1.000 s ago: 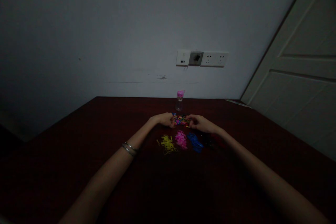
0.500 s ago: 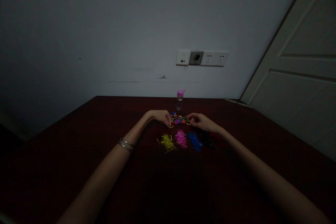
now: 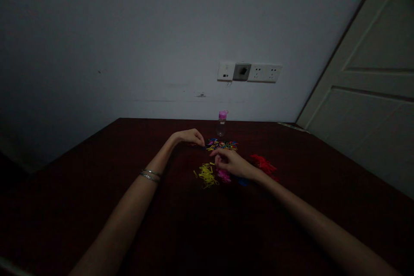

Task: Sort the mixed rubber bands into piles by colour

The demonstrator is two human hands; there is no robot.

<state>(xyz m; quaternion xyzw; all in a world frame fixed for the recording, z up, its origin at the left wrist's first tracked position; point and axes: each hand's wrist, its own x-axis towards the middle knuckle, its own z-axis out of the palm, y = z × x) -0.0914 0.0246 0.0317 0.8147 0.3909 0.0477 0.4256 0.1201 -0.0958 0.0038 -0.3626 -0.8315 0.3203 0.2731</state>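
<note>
Small rubber bands lie in piles on the dark red table (image 3: 181,224). My left hand (image 3: 193,137) rests with curled fingers at the left edge of the mixed-colour pile (image 3: 223,145); a dark bluish bit shows by its fingertips, too dim to name. Over the pink pile (image 3: 224,176) hovers my right hand (image 3: 233,162), its index finger stretched left and the fingers apart. Just below those fingertips, a yellow rubber band (image 3: 212,164) lies at the top of the yellow pile (image 3: 207,175). The right hand and wrist partly cover the blue pile (image 3: 243,182).
Behind the mixed pile stands a clear bottle (image 3: 221,127) with a pink cap. Red bands (image 3: 263,164) lie right of my right hand. The wall with sockets (image 3: 263,73) closes off the back, and a pale door (image 3: 368,82) is at the right.
My right hand has moved left and nearer, from the mixed pile to above the pink and yellow piles. The left hand has shifted slightly left and away. The red pile is now uncovered.
</note>
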